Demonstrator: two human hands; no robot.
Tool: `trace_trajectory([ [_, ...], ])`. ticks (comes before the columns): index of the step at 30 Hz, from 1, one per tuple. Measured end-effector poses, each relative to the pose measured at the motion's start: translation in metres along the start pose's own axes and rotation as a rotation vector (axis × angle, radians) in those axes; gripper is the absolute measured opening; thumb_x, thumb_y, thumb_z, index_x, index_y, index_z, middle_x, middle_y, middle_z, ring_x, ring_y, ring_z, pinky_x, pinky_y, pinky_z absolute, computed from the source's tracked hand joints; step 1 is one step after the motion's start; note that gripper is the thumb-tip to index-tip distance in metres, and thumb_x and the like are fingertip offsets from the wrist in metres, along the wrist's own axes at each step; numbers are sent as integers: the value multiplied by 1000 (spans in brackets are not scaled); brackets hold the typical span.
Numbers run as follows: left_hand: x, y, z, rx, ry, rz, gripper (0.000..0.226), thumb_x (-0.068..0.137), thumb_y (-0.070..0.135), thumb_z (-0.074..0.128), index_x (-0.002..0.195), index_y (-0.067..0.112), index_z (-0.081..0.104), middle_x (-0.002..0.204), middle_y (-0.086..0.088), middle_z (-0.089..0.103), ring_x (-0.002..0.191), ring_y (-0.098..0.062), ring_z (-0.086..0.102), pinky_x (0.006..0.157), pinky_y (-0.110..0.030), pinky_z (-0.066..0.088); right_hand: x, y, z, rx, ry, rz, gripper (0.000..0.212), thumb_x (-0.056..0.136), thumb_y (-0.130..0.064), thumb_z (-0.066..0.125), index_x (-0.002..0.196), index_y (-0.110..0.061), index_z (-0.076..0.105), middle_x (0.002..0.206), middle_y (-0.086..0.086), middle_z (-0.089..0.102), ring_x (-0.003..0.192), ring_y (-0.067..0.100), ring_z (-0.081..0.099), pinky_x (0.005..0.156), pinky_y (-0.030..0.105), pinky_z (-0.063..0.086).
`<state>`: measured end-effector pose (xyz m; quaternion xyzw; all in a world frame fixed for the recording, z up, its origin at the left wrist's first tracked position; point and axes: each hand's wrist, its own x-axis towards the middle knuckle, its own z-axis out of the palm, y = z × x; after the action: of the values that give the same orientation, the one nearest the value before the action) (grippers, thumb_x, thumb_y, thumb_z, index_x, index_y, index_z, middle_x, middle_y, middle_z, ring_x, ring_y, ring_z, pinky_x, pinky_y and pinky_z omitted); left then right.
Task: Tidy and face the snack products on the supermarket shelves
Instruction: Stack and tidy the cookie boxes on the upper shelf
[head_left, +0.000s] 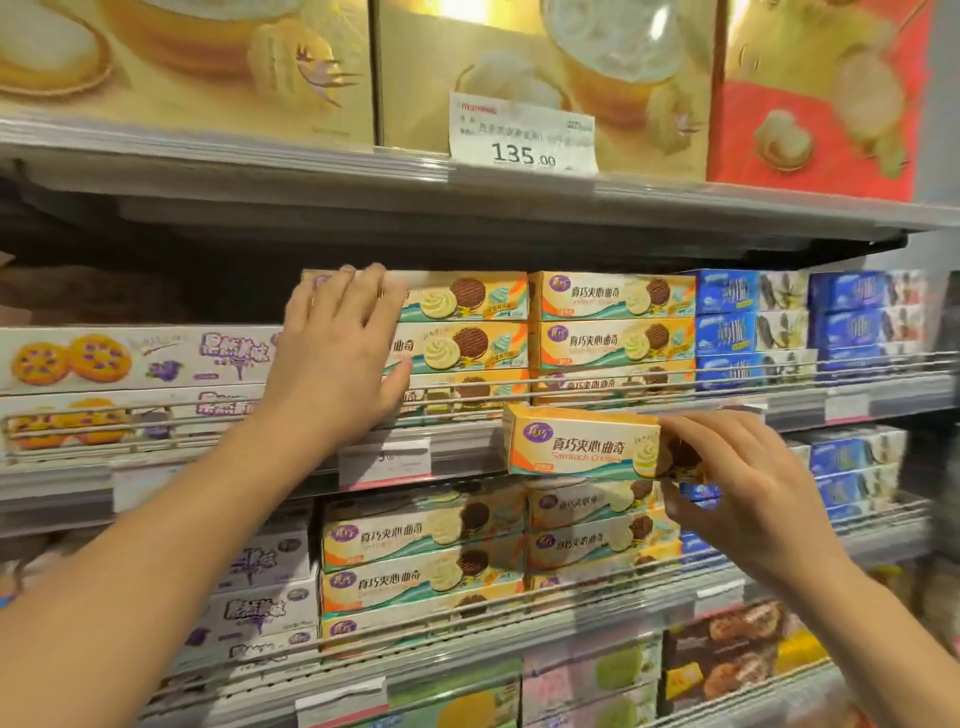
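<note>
My right hand (748, 483) pinches an orange box (582, 444) reading "Sandwich Cookies" in front of the middle shelf's rail (623, 382), while my left hand (343, 353) presses flat, fingers straight, against the matching stacked boxes (462, 325) below a "135.00" price tag (522, 135).

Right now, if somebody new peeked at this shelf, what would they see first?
Probably the two hands in the middle: the right hand holds an orange sandwich cookie box out in front of the shelf rail, and the left hand lies flat against the stacked boxes of the same cookies. Above them, a white price tag reading 135.00 stands before big golden gift boxes.
</note>
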<state>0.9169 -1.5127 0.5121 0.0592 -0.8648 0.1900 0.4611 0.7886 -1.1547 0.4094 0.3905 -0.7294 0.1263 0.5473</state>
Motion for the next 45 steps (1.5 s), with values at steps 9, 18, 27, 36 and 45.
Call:
trace_trajectory([
  [9,8,-4,-7,-61,75,-6,62,89,42,66,142,16,48,143,-9,50,134,-33,42,113,-53,31,24,-7,-4,10,66,4,67,60,-12,91,122,1,68,117,14,70,102,35,65,81,48,58],
  [18,27,-21,-13,-90,17,-70,76,91,58,58,152,17,40,155,-13,40,144,-35,34,118,-54,27,39,-21,1,28,87,-6,65,63,-12,89,123,1,68,118,14,70,105,35,64,88,46,54],
  [27,29,-31,-22,-168,24,-92,56,87,48,72,134,25,53,132,-3,56,123,-28,47,97,-46,41,77,-29,-4,16,213,-5,61,71,-12,85,127,4,64,123,19,67,109,39,63,89,54,54],
  [36,31,-51,-22,-368,57,-222,63,88,48,72,141,20,55,137,-6,57,125,-28,53,102,-44,46,166,-39,-6,13,322,-22,58,75,-14,83,129,-3,64,125,16,66,112,38,58,93,50,47],
  [45,26,-70,-33,-485,-20,-416,36,93,49,66,121,27,66,112,4,74,99,-19,69,83,-40,58,218,-69,15,-13,175,-122,59,70,-17,82,126,-7,64,122,12,67,108,37,60,88,46,50],
])
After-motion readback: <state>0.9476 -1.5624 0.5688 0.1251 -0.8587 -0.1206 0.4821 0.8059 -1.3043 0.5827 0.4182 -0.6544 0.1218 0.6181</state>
